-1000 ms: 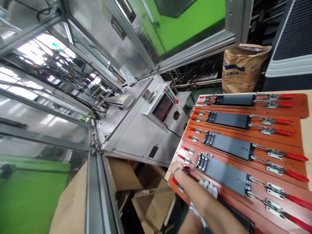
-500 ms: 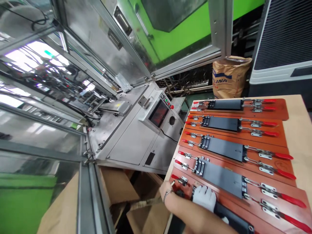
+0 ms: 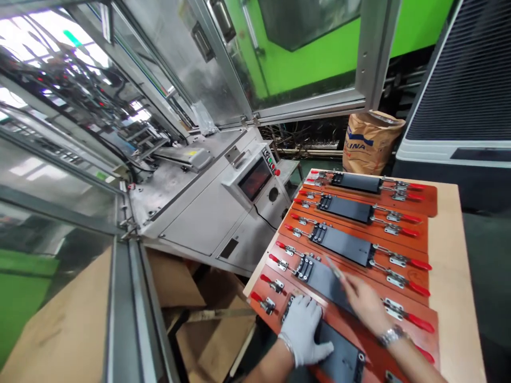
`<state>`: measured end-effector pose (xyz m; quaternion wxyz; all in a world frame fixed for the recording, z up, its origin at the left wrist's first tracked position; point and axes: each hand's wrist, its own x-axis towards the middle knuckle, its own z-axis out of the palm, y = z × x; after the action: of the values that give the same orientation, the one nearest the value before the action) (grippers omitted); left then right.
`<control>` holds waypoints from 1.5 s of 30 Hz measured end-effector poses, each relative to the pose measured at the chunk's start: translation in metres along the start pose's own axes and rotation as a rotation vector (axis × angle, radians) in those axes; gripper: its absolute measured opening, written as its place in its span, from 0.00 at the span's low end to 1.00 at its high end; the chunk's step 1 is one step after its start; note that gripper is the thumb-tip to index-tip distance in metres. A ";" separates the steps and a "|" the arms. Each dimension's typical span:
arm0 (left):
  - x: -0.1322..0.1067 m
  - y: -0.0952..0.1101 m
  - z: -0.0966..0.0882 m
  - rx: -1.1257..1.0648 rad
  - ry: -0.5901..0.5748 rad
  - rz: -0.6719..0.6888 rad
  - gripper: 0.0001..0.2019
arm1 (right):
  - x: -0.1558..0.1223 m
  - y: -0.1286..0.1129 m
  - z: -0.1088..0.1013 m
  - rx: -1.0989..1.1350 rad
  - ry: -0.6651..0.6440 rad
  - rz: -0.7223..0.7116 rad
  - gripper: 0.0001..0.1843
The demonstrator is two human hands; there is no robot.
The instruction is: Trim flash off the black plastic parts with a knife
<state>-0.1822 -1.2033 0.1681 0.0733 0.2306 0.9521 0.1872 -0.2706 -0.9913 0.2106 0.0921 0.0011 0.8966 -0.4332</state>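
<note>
- Your gloved left hand [image 3: 303, 330] lay flat, fingers spread, on the nearest black plate [image 3: 339, 356] at the worktop's [image 3: 451, 276] front edge, gripping nothing.
- Your bare right hand [image 3: 363, 300] apparently pinched a thin blade [image 3: 333, 267] over the next plate [image 3: 327, 279]; a slip might have scratched it.
- Half a second earlier, that right hand was at the left-end clamps [image 3: 266, 303].

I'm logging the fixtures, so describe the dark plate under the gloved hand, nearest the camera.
The dark grey flat rectangular plate lies on the nearest orange-brown fixture board, matt like plastic or coated metal. A black connector block with small holes shows at its right end. The left hand, in a white glove, rests flat on its left end. The bare right hand is over the next plate, apart from this one.
</note>
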 end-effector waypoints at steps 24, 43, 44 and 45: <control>0.002 -0.025 0.035 0.248 0.213 0.211 0.42 | 0.176 0.048 -0.033 -0.615 0.005 -0.136 0.13; 0.003 -0.022 0.033 0.244 0.232 0.195 0.42 | 0.162 0.023 -0.012 -0.539 0.001 -0.314 0.09; 0.002 -0.021 0.032 0.230 0.238 0.191 0.42 | 0.157 0.024 -0.009 -0.529 -0.014 -0.330 0.08; 0.002 -0.019 0.031 0.212 0.226 0.179 0.41 | 0.154 0.025 -0.008 -0.520 -0.021 -0.339 0.08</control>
<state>-0.1848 -1.2077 0.1321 -0.0759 0.2982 0.9443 0.1164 -0.4213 -0.9819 0.1706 0.0248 -0.1765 0.9638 -0.1986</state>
